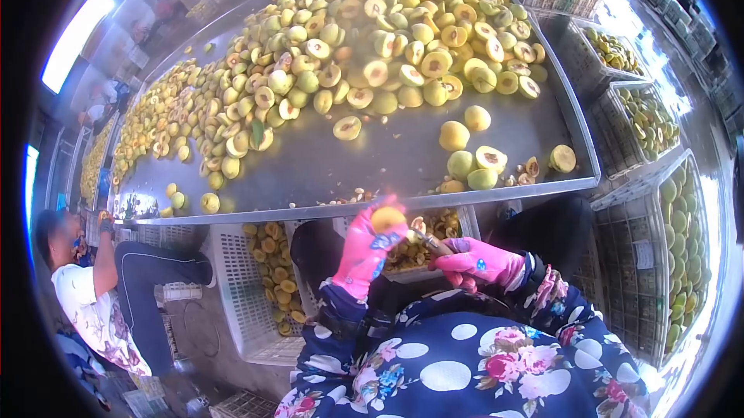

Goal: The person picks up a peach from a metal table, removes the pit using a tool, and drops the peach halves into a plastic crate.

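In a pink glove, my left hand (370, 246) is closed around a yellow fruit piece (387, 219), just below the front edge of a metal table (341, 207). My right hand (479, 262), gloved in pink too, grips the handle of a small tool (434, 243). The tool's tip points at the fruit, with a bit of pit or flesh (418, 226) beside it. Below both hands is a crate of fruit pieces (407, 253). On the table, near its front edge, lie a halved fruit (490, 158) and several others.
A large heap of halved fruit (376, 73) covers the table's far part. A white crate (232, 286) with fruit pieces stands at lower left, beside a seated person (93, 286). Crates full of fruit (635, 255) line the right side.
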### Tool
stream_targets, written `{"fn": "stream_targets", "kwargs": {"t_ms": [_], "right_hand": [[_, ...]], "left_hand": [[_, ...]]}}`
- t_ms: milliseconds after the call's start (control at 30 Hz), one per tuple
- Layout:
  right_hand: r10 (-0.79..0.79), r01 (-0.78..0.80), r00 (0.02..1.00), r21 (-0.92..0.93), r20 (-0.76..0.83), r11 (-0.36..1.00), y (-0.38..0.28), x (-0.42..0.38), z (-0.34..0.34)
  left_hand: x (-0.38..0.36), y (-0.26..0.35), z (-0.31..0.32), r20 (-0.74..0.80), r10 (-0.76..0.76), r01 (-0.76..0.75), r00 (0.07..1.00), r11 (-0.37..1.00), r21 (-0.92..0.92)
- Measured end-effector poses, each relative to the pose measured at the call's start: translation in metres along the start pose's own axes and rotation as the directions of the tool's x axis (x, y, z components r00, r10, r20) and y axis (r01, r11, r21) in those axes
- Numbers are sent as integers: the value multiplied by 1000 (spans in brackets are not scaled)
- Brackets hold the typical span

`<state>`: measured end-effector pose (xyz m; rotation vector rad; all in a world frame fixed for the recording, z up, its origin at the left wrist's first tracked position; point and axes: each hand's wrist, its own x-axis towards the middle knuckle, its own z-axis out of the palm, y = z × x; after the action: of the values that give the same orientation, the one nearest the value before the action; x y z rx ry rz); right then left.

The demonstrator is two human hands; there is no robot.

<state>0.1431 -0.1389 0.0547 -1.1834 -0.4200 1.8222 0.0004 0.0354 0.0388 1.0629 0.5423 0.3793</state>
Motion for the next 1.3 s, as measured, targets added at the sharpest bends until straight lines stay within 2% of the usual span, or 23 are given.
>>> {"fn": "stream_targets", "kwargs": {"t_ms": [33, 133, 200, 300, 333, 400, 500, 567, 600, 667, 700, 800, 900, 1000, 1067, 1233, 1300], "right_hand": [[-21, 20, 1000, -14, -14, 1000, 2, 1, 2], [-53, 40, 997, 197, 58, 980, 11, 0, 5], [-61, 48, 996, 204, 60, 978, 22, 4, 2], [-67, 55, 996, 194, 53, 979, 21, 3, 3], [-77, 68, 996, 182, 38, 981, 14, 1, 9], [-114, 111, 993, 172, 9, 979, 11, 1, 13], [-148, 149, 989, 160, -18, 976, 13, 5, 15], [-121, 124, 992, 139, -28, 983, 11, 7, 18], [-125, 118, 992, 183, 31, 976, 12, 8, 17], [-136, 92, 980, 274, 144, 957, 15, 9, 15], [-133, 101, 984, 247, 119, 964, 14, 8, 16], [-131, 127, 991, 126, 27, 984, 6, 4, 20], [-139, 137, 989, -36, -57, 990, 5, 7, 27], [-170, 128, 974, -254, -149, 959, 11, 13, 33], [-230, 152, 956, -363, -181, 919, 14, 15, 35], [-464, 191, 858, -701, -221, 687, 31, 27, 37], [-534, 212, 822, -764, -198, 609, 34, 31, 38]], "left_hand": [[-3, -4, 6, 8, 3, -3, 1000, 999, 51], [-5, -10, 15, -26, 24, -19, 999, 981, 194], [-4, -24, 11, -67, 72, -49, 995, 954, 295], [-4, -35, 3, -43, -79, 71, 996, 985, -154], [-6, -32, 3, -32, -167, 147, 985, 932, -330], [-10, -20, 3, 37, -323, 271, 946, 719, -640], [-16, -12, 2, 58, -210, 204, 976, 789, -580], [-18, -16, 3, 32, -145, 146, 989, 915, -376], [-17, -19, 3, 27, -107, 111, 994, 958, -264], [-15, -27, 3, 13, -68, 69, 998, 969, -237], [-15, -29, 3, 9, -49, 50, 999, 974, -223], [-15, -24, 1, 35, -103, 107, 994, 871, -480], [-17, -12, 5, 36, -194, 178, 980, 793, -583], [-20, -10, 11, -23, -169, 143, 985, 891, -431], [-19, -14, 12, -52, -135, 103, 990, 912, -396], [-23, -12, 20, -117, -118, 67, 986, 925, -375], [-24, -12, 23, -154, -122, 57, 980, 926, -374]]}}
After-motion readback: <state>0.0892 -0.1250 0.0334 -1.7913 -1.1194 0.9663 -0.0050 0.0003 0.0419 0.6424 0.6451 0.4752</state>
